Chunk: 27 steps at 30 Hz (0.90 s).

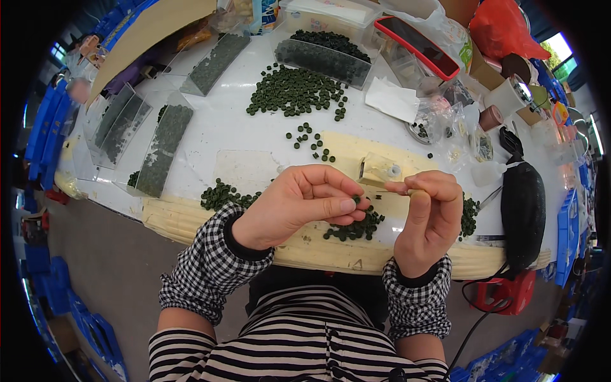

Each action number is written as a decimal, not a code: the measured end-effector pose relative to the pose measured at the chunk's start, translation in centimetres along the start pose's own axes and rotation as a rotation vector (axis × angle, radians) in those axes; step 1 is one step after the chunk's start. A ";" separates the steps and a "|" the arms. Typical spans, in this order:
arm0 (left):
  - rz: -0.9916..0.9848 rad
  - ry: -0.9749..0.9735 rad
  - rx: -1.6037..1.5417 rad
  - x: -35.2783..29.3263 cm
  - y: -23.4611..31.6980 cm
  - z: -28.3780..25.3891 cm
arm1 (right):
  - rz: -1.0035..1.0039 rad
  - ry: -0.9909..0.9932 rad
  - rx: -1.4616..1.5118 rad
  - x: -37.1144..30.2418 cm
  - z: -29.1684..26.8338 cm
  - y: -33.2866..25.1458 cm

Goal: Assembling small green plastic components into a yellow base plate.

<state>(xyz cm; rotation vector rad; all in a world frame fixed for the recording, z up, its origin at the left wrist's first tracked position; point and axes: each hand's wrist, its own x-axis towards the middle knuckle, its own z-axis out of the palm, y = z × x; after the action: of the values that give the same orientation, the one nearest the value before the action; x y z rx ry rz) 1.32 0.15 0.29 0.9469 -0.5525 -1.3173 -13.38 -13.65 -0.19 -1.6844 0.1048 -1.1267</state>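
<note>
Nearest to us, our striped top and checked cuffs frame the two hands raised just above the front edge of the worktop (223,121). Our left hand (299,204) has its grip closed on one small dark green disc (356,200), pinched between thumb and fingertips so that it points across toward the other hand. Our right hand (429,219) has its grip closed on a thin pale stick (398,189), held level with its tip close to the disc; a small clear plastic piece (380,170) sits just above that tip, though we cannot tell whether it touches the stick. Both hands hover close together, which keeps disc and stick within a short reach of each other. Directly below them lies a loose heap of green discs (356,228) on the pale yellow mat (356,149), handy for the left hand. Farther back, a larger spread of discs (293,92) and several clear trays of discs (164,149) stand well apart from the hands.
</note>
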 end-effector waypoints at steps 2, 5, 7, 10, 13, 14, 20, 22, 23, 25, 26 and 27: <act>0.030 0.020 0.039 -0.1 -0.1 0.1 | -0.084 0.062 -0.289 0.3 -0.5 0.1; 0.045 0.031 0.045 -0.1 -0.1 0.0 | -0.186 0.132 -0.631 1.0 -0.8 0.3; 0.047 0.037 0.054 -0.1 0.0 -0.1 | -0.221 0.143 -0.735 1.5 -0.7 0.5; 0.055 0.040 0.052 -0.1 0.0 -0.1 | -0.207 0.099 -0.850 1.7 -1.0 0.6; 0.077 0.042 0.041 -0.2 -0.1 -0.3 | -0.206 -0.009 -0.912 1.8 -1.0 0.8; 0.086 0.040 0.035 -0.2 -0.2 -0.3 | -0.211 -0.013 -0.934 1.9 -0.9 0.8; 0.095 0.053 -0.004 -0.4 -0.1 -0.4 | -0.359 0.037 -0.593 0.8 -0.2 -0.3; 0.090 0.054 -0.023 -0.3 -0.1 -0.2 | -0.454 -0.152 -0.352 -0.1 -0.3 -0.8; 0.085 0.061 -0.029 -0.3 -0.2 -0.2 | -0.470 -0.228 -0.335 -0.1 -0.1 -0.8; 0.097 0.057 -0.015 -0.4 -0.2 -0.3 | -0.500 -0.378 -0.301 0.3 0.3 -0.8; 0.102 0.052 -0.009 -0.4 -0.2 -0.4 | -0.508 -0.379 -0.307 0.3 0.4 -0.6; 0.109 0.052 -0.004 -0.4 -0.3 -0.4 | -0.515 -0.380 -0.315 0.3 0.5 -0.4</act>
<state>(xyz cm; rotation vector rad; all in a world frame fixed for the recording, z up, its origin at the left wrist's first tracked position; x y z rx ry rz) 1.41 0.63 -0.06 0.9324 -0.5533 -1.1926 -13.04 -13.34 0.28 -2.2596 -0.4362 -1.1746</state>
